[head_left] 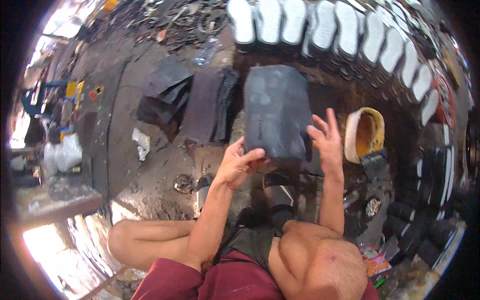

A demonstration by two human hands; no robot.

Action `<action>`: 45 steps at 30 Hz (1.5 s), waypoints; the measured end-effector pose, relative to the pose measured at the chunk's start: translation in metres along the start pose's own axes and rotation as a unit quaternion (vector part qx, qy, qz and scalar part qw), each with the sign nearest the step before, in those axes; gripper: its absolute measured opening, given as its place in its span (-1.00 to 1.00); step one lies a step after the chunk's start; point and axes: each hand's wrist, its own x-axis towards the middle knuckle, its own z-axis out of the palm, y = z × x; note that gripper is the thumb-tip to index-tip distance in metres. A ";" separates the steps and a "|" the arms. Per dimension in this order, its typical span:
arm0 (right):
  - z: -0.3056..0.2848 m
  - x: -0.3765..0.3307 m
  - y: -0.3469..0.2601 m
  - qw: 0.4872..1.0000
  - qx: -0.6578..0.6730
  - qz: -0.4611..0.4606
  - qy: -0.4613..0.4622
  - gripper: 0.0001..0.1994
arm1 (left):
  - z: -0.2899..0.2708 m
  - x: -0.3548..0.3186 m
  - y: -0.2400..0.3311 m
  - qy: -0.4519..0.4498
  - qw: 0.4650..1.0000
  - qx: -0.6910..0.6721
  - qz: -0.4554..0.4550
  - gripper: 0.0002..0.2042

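My left hand grips the lower left corner of a dark grey, rubber-like sheet, thumb on top and fingers underneath. The sheet is held up in front of me, slightly bowed, with pale smudges on its face. At its right edge is my right hand, fingers spread and thumb close to the sheet; whether the thumb touches it I cannot tell. Left of the sheet, a stack of dark flat strips lies on the ground beside folded black sheets.
White sole-shaped pieces stand on dark stacks in a curved row at the far right. A cut-open yellowish container sits to my right. Scraps litter the far ground. A clear plastic bag lies at left, and black rolls at right.
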 end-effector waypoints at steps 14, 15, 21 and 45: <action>-0.008 -0.013 0.036 1.000 -0.008 0.004 0.000 -0.37 | -0.284 0.083 0.001 0.410 0.794 0.448 -0.014 -0.34; -0.008 -0.014 0.036 1.000 -0.014 0.001 0.005 -0.39 | -0.290 0.086 -0.003 0.404 0.840 0.361 0.009 -0.38; -0.006 -0.016 0.036 0.999 -0.050 0.013 0.009 -0.48 | -0.297 0.098 0.022 0.457 0.865 0.199 -0.052 -0.59; 0.112 0.006 -0.002 0.892 -0.307 -0.288 -0.166 -0.50 | -0.065 0.119 0.079 0.314 0.711 0.457 0.432 -0.56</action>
